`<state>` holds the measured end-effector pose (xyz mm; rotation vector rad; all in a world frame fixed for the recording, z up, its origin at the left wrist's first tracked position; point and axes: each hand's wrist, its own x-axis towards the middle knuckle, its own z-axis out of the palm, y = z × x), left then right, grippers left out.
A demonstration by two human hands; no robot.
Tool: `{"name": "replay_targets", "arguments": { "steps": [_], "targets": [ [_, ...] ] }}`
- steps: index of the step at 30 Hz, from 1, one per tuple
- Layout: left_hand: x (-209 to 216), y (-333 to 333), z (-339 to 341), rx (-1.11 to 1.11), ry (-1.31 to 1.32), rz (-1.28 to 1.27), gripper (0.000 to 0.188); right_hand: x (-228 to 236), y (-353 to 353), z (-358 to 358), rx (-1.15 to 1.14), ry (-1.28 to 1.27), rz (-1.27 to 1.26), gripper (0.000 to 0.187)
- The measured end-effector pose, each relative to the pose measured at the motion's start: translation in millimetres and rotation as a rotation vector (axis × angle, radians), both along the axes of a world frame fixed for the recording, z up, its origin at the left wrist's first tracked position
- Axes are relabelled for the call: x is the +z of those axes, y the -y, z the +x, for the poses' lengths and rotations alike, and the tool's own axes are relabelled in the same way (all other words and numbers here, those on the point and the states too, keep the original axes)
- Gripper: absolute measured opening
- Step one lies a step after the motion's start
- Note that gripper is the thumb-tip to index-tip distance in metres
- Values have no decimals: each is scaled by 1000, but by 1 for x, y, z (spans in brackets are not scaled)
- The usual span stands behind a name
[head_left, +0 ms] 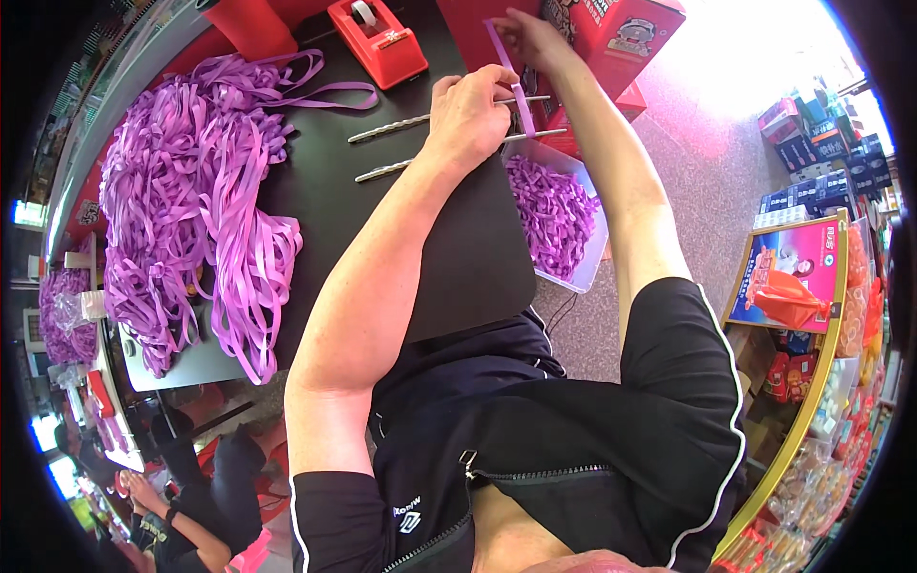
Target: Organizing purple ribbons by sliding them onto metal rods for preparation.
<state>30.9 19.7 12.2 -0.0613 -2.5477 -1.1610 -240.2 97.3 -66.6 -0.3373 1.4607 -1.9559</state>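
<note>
My left hand (468,113) is over the right edge of the black table, fingers closed on a purple ribbon (523,107). That ribbon lies across two metal rods with twisted shafts, the upper rod (387,128) and the lower rod (384,170), which stick out past the table edge. Beyond it, my right hand (535,43) is raised beside a red box, its fingers bent at the ribbon's upper end; its grip is partly unclear. A large heap of purple ribbon (191,191) covers the table's left side. Below the rod ends stands a white bin (594,244) holding many short purple ribbon pieces (552,212).
A red tape dispenser (379,43) and a red cylinder (250,27) stand at the table's far side. Red boxes (626,43) are stacked beyond my right hand. At right is a gold-edged display case (829,353). Another person (205,506) sits at lower left.
</note>
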Motion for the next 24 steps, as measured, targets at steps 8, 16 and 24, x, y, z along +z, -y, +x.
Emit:
{"name": "replay_targets", "arguments": {
  "steps": [8,16,24],
  "targets": [
    [3,-7,1,-1,-30,-47,29,-122,-60,86,103,-274,164,29],
    [-9,5,7,62,-89,-122,25,-119,-144,245,28,-787,334,32],
    [-7,1,2,21,-58,-92,25,-30,-180,328,12,-890,215,23]
  ]
}}
